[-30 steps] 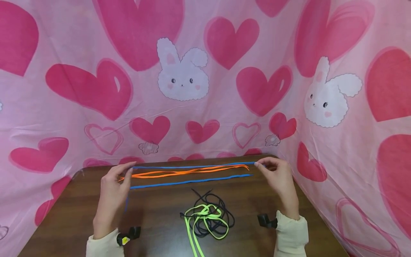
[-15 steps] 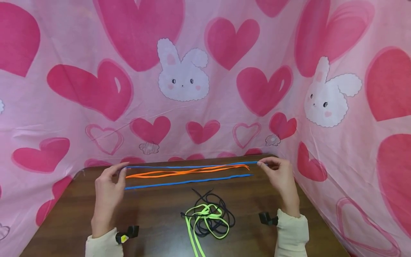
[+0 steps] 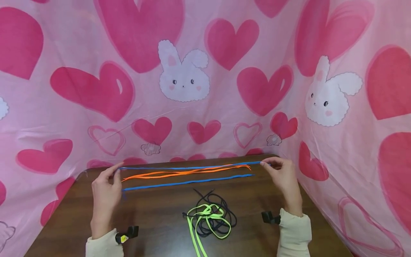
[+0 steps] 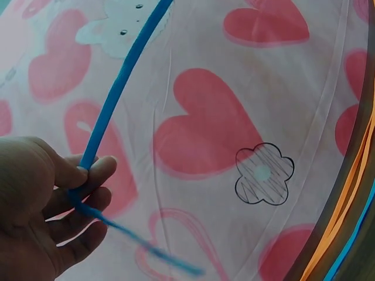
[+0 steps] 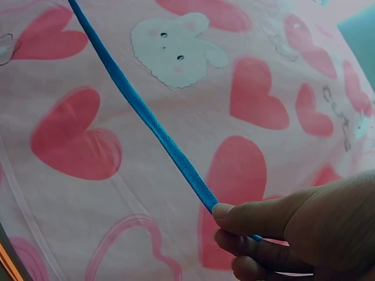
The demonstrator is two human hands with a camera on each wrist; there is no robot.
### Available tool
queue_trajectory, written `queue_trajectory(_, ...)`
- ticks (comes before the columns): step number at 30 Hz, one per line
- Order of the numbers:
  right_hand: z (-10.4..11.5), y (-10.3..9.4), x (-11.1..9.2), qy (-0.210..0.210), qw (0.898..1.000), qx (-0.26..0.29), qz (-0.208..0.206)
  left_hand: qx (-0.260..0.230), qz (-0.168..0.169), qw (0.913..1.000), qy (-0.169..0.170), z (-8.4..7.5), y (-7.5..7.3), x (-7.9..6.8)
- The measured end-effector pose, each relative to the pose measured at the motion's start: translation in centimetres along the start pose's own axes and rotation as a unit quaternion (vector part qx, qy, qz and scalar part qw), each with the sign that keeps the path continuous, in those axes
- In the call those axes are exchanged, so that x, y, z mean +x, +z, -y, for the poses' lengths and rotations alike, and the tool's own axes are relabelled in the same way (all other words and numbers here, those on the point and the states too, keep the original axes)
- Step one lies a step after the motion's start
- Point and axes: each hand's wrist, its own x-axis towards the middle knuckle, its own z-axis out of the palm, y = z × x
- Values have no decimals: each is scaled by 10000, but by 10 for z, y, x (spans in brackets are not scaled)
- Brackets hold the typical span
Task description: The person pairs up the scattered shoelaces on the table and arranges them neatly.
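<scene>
A flat blue shoelace (image 3: 173, 168) is stretched nearly straight between my two hands, along the far side of the table. My left hand (image 3: 107, 189) pinches it between thumb and index finger, and in the left wrist view a short tail of the lace (image 4: 143, 241) hangs past the fingers. At the other side my right hand (image 3: 282, 178) pinches it close to its end; the tip (image 5: 255, 237) pokes out behind the thumb. Just nearer than the held lace lies an orange shoelace (image 3: 186, 172), doubled and crossing itself. A second blue shoelace (image 3: 189, 182) lies straight in front of that.
A loose tangle of neon green shoelace (image 3: 207, 214) and black shoelace (image 3: 236, 218) lies on the brown wooden table (image 3: 154, 221), nearer to me. Pink cloth (image 3: 224, 107) with hearts and rabbits hangs behind the table and along its right side.
My left hand has moved left along the table, and the blue lace's span between the hands has grown longer. The right hand has shifted slightly right. The other laces lie as before.
</scene>
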Motion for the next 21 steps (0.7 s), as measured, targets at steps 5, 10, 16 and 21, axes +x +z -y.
queue_trajectory(5,-4,-2,1,-77,9999,-4,-97,-36,-193,9998,88,4,0,1)
queue_trajectory(10,-6,-5,1,50,9998,15,-188,5,-230,9997,-38,6,-2,2)
queue_trajectory(16,-9,-7,1,114,9994,-79,-324,154,-252,9993,-214,10,-5,2)
queue_trajectory(21,-11,-8,2,132,9990,-108,-403,2,-642,9973,-359,16,-3,2)
